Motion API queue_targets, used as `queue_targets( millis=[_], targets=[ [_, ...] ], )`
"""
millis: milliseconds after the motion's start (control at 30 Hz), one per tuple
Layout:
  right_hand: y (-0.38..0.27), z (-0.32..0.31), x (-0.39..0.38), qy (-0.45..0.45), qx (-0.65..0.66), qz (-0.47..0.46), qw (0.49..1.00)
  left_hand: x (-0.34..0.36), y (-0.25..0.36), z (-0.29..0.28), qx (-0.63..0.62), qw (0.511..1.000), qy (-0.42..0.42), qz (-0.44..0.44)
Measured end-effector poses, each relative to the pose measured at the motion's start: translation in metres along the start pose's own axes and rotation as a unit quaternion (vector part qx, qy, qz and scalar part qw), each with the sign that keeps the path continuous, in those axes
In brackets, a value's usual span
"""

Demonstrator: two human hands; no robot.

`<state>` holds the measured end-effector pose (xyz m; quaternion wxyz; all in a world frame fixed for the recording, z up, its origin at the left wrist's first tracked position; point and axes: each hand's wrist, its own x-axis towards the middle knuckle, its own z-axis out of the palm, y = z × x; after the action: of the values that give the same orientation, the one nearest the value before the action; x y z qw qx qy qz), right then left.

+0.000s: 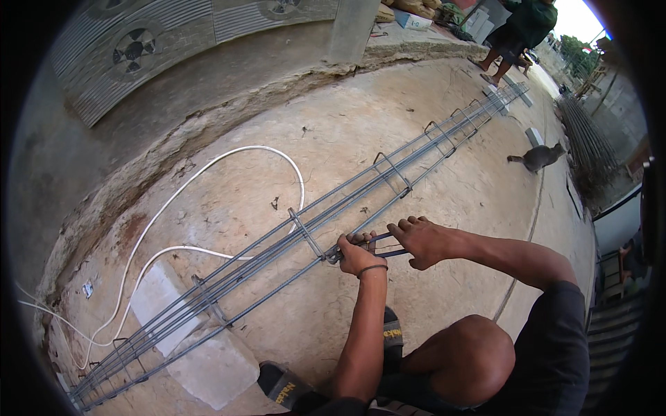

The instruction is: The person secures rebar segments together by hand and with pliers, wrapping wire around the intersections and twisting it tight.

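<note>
A long rebar cage (347, 187) of grey steel bars with square stirrups (303, 232) runs diagonally across the floor. My right hand (429, 243) grips the two spread, dark-blue handles of a pair of pincers (390, 245), fingers over the upper handle and thumb by the lower. The pincers' head is at the near corner of a stirrup, beside the lower bar. At that same corner is my left hand (359, 256), closed, its fingers curled near the pincers' head. What it pinches there is hidden. A dark band circles the left wrist.
Pale blocks (215, 367) prop the cage's near end. A white hose (260, 148) loops behind it. A grey cat (538, 158) sits at the right. A person (517, 41) stands near the far end. Bundled rods (586, 145) lie far right; a wall (277, 62) borders the left.
</note>
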<state>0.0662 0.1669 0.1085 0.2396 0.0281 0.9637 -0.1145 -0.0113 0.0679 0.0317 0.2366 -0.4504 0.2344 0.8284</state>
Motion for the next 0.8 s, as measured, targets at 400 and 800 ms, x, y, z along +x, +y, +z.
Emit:
queue_targets(
  millis=[400,800],
  targets=[
    [0.049,0.014,0.032,0.155,-0.022,-0.058,0.986,0.009,-0.017,0.0,0.094,0.995,-0.021,0.014],
    [-0.025,0.022,-0.032,0.117,-0.003,0.064,0.991,0.002,-0.002,-0.024,0.05,0.994,-0.048,-0.086]
  ],
)
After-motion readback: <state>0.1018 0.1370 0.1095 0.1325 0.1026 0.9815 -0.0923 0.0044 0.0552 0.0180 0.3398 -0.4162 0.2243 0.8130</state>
